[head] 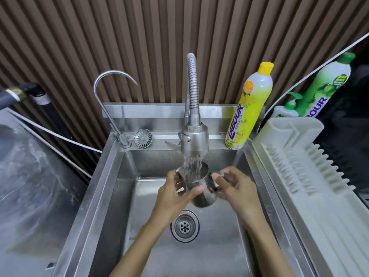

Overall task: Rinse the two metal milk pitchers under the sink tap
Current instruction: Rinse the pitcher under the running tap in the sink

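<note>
A metal milk pitcher (201,193) hangs over the steel sink (111,176), directly beneath the spray tap (194,137). Water streams from the tap into its open top. My left hand (173,193) wraps around the pitcher's left side, thumb across its front. My right hand (236,185) grips the handle on the pitcher's right side with fingers and thumb. Only one pitcher is in view; I do not see a second.
A drain (184,225) lies in the basin below my hands. A thin gooseneck tap (111,108) and a strainer (142,138) are on the back ledge. A yellow dish soap bottle (249,108) stands at the right rear. A white drying rack (311,166) borders the right, with green bottles (321,90) behind.
</note>
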Tool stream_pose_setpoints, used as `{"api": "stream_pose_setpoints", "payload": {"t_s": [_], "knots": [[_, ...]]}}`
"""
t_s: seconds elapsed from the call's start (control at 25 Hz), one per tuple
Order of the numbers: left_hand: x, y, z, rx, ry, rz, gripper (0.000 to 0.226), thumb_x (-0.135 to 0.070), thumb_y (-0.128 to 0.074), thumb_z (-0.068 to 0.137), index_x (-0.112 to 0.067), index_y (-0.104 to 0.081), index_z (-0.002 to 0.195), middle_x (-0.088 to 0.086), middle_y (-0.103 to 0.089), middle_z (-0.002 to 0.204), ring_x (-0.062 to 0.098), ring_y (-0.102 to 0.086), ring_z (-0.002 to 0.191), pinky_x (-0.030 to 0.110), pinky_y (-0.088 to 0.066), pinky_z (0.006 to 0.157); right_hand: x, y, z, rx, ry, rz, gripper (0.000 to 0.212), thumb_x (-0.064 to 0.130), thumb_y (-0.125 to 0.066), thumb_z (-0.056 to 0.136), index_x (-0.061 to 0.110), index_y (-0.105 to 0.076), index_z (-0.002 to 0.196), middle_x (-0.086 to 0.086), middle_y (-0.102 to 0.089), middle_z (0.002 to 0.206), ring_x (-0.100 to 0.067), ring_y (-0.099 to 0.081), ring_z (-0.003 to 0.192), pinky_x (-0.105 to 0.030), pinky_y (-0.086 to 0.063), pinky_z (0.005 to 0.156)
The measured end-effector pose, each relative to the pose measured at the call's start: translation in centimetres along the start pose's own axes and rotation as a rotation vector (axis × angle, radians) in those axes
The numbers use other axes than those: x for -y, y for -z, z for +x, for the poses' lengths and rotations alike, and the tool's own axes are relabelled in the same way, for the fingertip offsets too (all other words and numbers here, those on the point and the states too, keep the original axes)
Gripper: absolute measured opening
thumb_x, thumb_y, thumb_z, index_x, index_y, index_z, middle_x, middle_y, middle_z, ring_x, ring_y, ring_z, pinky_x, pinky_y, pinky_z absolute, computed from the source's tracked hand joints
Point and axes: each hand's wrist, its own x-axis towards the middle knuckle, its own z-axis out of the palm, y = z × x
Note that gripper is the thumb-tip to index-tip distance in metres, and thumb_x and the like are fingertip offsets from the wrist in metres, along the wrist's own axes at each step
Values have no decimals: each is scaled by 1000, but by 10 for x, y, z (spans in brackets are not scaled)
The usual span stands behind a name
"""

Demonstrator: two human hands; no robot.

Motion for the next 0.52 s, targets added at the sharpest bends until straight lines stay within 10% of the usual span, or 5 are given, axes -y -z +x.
{"api": "stream_pose_setpoints", "payload": {"t_s": [0.16,0.36,0.52], "knots": [[-4,-7,13,-42,-155,-269,71,-11,-80,61,-39,-42,114,-8,-60,122,-1,-60,109,23,-49,96,8,-8,3,5,136,172,12,14,-60,86,16,-55,76,5,-71,104,-6,-66,91,-11,-48,74],[-33,9,1,-296,-333,171,78,-18,-82,58,-44,-42,120,-12,-50,115,9,-48,108,25,-42,95,6,-33,-2,314,-308,922,16,10,-51,90,12,-48,74,-7,-69,79,-26,-67,83,-40,-60,72],[-42,0,-15,-412,-152,497,83,-67,-64,49,-32,-47,122,-9,-49,105,14,-44,109,34,-37,92,11,-17,-3,265,-355,628,14,20,-56,89,8,-55,81,-10,-67,82,-34,-68,71,-40,-61,66]]}}
